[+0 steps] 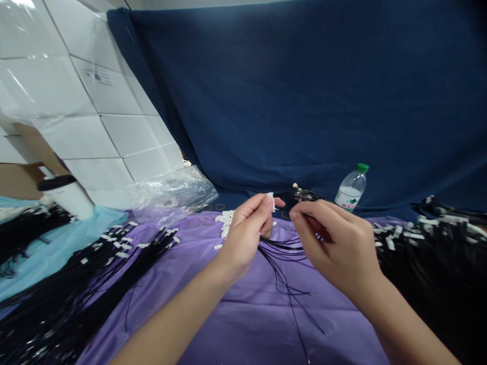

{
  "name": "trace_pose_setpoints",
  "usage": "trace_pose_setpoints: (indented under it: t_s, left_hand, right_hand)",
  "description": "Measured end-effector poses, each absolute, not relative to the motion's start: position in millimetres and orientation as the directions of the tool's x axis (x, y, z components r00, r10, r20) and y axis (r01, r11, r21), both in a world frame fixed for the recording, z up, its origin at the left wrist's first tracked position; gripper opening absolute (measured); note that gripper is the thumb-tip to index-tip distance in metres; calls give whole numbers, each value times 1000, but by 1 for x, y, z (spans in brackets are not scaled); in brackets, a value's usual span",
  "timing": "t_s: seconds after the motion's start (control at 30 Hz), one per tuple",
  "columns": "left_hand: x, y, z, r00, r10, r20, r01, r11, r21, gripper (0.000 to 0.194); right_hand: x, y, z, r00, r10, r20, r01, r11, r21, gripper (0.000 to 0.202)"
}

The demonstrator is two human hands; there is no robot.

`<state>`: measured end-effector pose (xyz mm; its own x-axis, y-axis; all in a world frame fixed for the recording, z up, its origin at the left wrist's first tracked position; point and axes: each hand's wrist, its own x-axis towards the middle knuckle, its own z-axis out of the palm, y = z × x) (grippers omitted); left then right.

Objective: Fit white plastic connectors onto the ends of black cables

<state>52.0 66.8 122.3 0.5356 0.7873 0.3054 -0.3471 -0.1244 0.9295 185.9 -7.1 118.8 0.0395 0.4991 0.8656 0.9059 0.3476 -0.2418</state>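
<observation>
My left hand point(251, 228) pinches a small white plastic piece point(271, 201), perhaps a connector, between thumb and forefinger, with the forefinger tip reaching past it. To its right, my right hand point(338, 238) is closed, thumb against forefinger, with thin black wires point(281, 244) running to it; the exact grip is partly hidden by the fingers. Loose ends of those wires trail down over the purple sheet below my hands. Just behind my left hand lies a pile of small white pieces point(225, 219).
Bundles of black wires with white ends lie at left point(125, 253) and right point(437, 258). Behind stand a plastic bottle point(349, 190) with a green cap and a blue cloth point(304, 91). A white cup point(68, 195) and stacked white boxes point(110, 91) are at left. Rubber bands point(207, 208) lie behind.
</observation>
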Motion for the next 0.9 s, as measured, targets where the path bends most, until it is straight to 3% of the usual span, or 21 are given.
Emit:
trace_pose_setpoints:
  t_s: [0.13,0.3,0.37,0.7,0.9]
  left_hand:
    - [53,66,121,525,788,321,-354,-141,925,29]
    - [57,66,116,503,784,363,-382,-176,907,30]
    - [59,65,114,495,787,367,-394,-173,903,30]
    - [63,60,112,495,817,295,-408,-82,909,28]
    - [62,61,112,531,815,233,-390,-10,921,28]
  right_hand:
    - [185,-8,120,76,518,852,883,363,-299,8]
    - [178,-10,125,233,671,704,724,364,-586,14]
    - [176,-11,125,261,682,683,692,361,-625,17]
    - [173,-5,115,218,532,818,861,291,-418,10]
    - [176,-5,118,187,554,811,866,296,-402,9]
